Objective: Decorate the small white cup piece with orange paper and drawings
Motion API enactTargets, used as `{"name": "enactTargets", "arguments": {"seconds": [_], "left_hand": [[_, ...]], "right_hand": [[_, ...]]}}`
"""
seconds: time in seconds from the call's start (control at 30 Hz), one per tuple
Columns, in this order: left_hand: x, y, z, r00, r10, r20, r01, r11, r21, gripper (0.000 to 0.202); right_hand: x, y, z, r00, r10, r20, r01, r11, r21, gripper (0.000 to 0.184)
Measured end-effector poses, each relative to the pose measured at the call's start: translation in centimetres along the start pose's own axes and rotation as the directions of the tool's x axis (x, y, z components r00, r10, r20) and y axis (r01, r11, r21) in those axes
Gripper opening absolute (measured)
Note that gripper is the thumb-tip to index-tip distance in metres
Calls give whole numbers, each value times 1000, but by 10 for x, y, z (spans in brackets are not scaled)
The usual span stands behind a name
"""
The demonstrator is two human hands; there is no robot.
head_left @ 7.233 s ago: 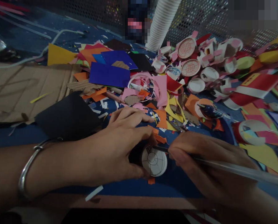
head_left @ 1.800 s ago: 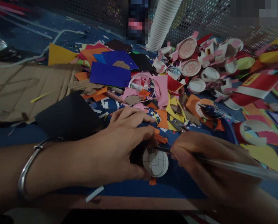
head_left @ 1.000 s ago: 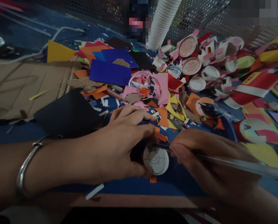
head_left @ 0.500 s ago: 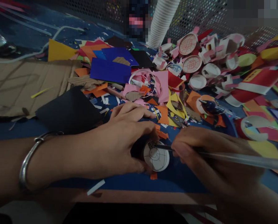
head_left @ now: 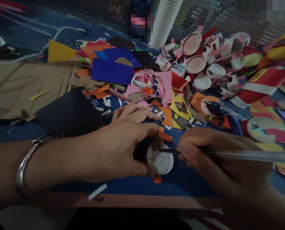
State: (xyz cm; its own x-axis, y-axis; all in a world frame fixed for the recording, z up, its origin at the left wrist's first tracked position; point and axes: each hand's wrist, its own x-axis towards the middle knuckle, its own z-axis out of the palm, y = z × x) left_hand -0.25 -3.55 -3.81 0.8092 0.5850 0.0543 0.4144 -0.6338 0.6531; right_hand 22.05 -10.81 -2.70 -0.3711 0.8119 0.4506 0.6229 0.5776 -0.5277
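My left hand (head_left: 123,143) lies on the blue table with a metal bangle on the wrist. Its thumb and forefinger grip a small white paper disc (head_left: 159,159) with pen lines drawn on it. My right hand (head_left: 216,156) is closed round a clear-barrelled pen (head_left: 240,155). The pen's tip rests on the disc's upper edge. The fingers of my left hand spread over orange paper scraps.
Coloured paper scraps and blue sheets (head_left: 111,72) cover the table's middle. Decorated paper cup pieces (head_left: 195,64) are heaped at the right. A stack of white cups (head_left: 165,22) stands at the back. Black paper (head_left: 70,111) and brown cardboard (head_left: 20,86) lie to the left.
The pen tip has shifted slightly along the top of the disc, where more lines now show. Both hands otherwise stay in place.
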Motion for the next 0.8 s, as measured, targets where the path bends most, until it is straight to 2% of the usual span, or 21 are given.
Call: {"name": "enactTargets", "arguments": {"seconds": [0.57, 0.8], "left_hand": [[0, 1, -1, 1000, 10, -2, -10, 1000, 10, 46], [-1, -1, 1, 999, 26, -27, -26, 1000, 4, 45]], "right_hand": [[4, -3, -3, 1000, -10, 13, 11, 997, -71, 13], [0, -1, -3, 1000, 0, -19, 0, 1000, -8, 14]]}}
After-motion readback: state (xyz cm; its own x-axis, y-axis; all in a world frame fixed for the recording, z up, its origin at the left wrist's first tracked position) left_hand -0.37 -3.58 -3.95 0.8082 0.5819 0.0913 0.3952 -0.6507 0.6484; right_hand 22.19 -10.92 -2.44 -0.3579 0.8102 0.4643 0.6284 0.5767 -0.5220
